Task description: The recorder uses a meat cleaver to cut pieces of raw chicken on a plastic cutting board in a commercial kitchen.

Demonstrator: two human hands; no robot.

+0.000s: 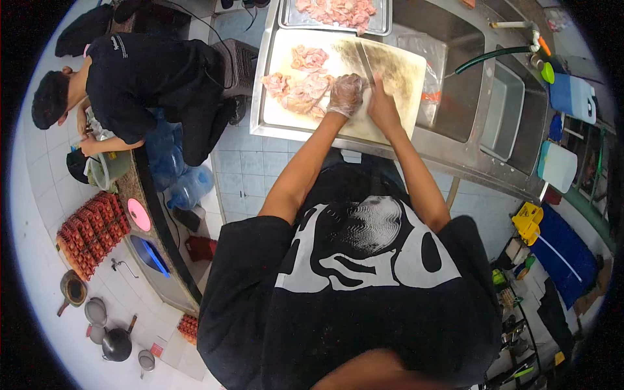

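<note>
On a white cutting board, stained at its right part, lie pieces of raw meat, seemingly chicken, left of my hands. My left hand, in a clear plastic glove, rests over the board at the right edge of the meat; what its fingers touch is hidden. My right hand, bare, grips a knife whose long blade points towards the far edge of the board. Beyond the board, a metal tray holds more cut raw meat.
A steel sink lies to the right, with a clear plastic bag at its left side, a green hose and a grey basin. At far left, another person bends over a plastic tub. Egg trays stand on the left counter.
</note>
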